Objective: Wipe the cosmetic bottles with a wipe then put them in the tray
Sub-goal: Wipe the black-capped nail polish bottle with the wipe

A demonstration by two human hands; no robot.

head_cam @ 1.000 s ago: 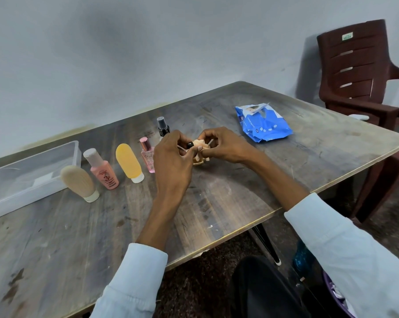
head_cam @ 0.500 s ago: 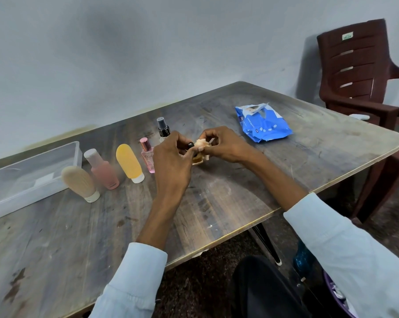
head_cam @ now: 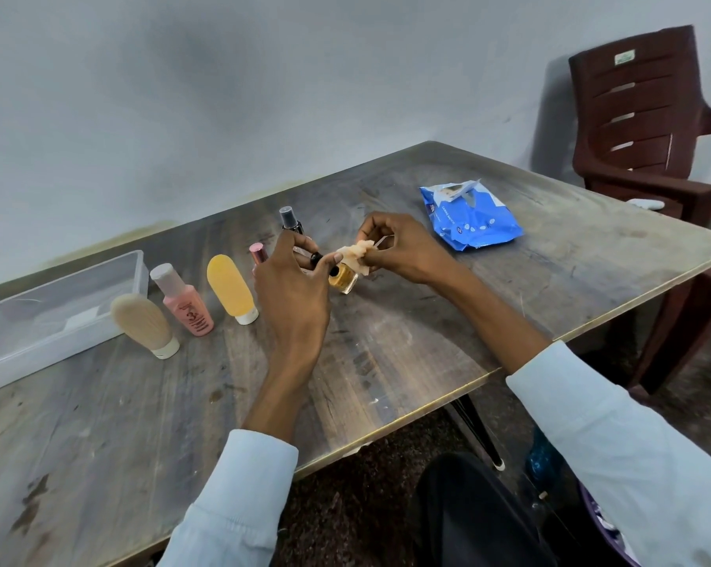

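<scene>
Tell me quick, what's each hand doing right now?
Left hand: fingers pinch the small amber bottle.
Right hand: fingers pinch the wipe against that bottle.

Worn, scuffed wood table (head_cam: 386,362) with a dull sheen, a clear plastic tray (head_cam: 26,321), 2 matt soft-looking tubes, beige (head_cam: 143,323) and yellow (head_cam: 229,286), a glossy amber glass bottle (head_cam: 343,277), crumpled cloth-like wipe (head_cam: 356,253), shiny blue plastic wipes pack (head_cam: 474,221), glossy brown plastic chair (head_cam: 636,116).

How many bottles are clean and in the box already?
None yet: the clear tray holds no bottles. The left hand holds a small amber bottle while the right hand rubs it with a wipe. Five more wait on the table, like the yellow tube.
</scene>
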